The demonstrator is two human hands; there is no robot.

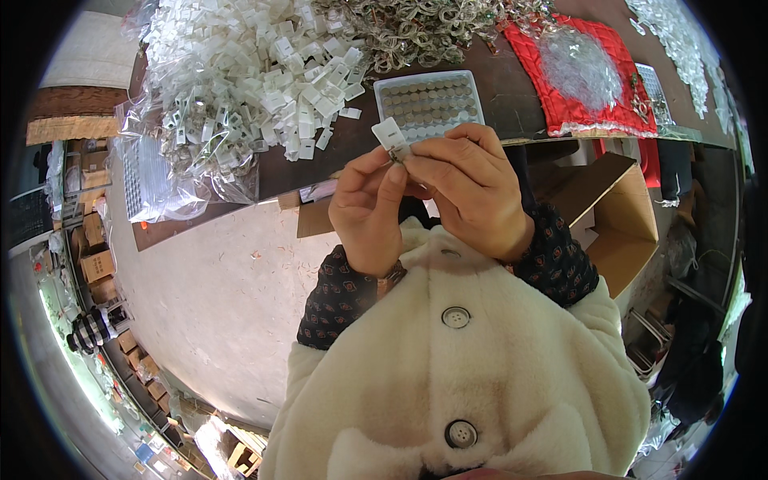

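Observation:
Both my hands meet over the near edge of the dark table, closed around one small white plastic piece (389, 134) with a slot in its face. Its lower end is pinched by the thumb and fingers of my left hand (368, 216). The fingertips of my right hand (474, 180) press on that same end from the other side, where a tiny metallic-looking bit shows, too small to name. Just beyond the hands lies a pale plastic tray (479, 102) with rows of round grey discs. A large heap of similar white pieces (240, 72) spreads to the left.
Tangled clear coiled strips (416, 30) lie at the back. On the right, a red cloth (640, 108) bears clear thin strands (580, 68). Plastic bags and stacked trays (148, 180) sit at the left table corner. An open cardboard box (628, 212) stands below right.

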